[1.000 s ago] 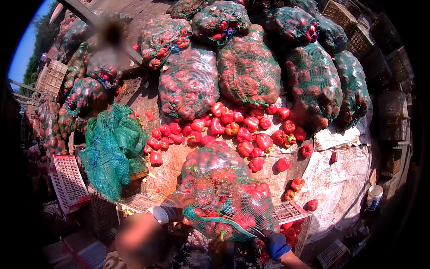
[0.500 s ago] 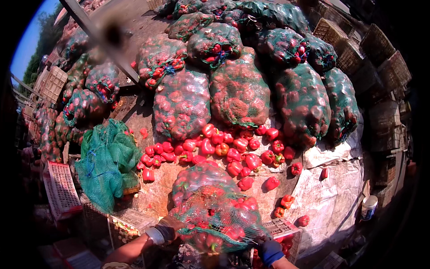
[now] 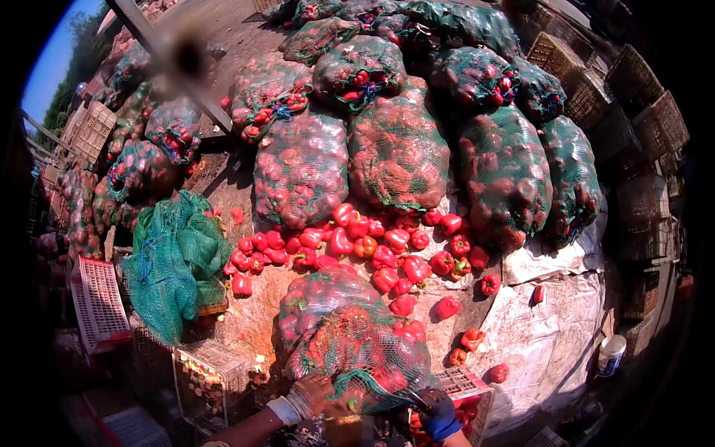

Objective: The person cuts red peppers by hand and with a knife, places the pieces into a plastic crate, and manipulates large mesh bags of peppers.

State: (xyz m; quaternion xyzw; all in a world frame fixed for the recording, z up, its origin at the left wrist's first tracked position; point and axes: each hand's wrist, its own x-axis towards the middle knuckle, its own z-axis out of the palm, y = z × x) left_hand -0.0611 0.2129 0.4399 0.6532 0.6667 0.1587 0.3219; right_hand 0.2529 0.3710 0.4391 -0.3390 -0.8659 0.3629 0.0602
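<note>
A pale sheet (image 3: 551, 328) covers the ground at the right, and a metal post (image 3: 141, 33) slants across the upper left, a dark blur near it hiding part of the view. Bulging green net sacks (image 3: 398, 160) full of red peppers stand and lie across the back, more of them piled at the left. The nearest sack (image 3: 350, 328), also loaded with peppers, leans in front of the person, its mouth toward them. Crates (image 3: 644, 216) are stacked along the right edge. Left of the nearest sack sits a heap of loose green netting (image 3: 175, 257), with a red-and-white crate (image 3: 100, 302) tilted beside it. Closer in, a crate of pale scraps (image 3: 227, 357) stands near the left forearm; a crate of peppers (image 3: 462, 381) crowds the nearest sack's right side, just beside the right hand. A white bucket (image 3: 612, 350) stands at the far right. The gloved left hand (image 3: 311, 393) is against the sack's mouth; whether it grips, I cannot tell. The blue-gloved right hand (image 3: 436, 410) clutches the mesh at the opposite edge. Loose peppers (image 3: 383, 257) litter the ground between the nearest sack and those behind.
</note>
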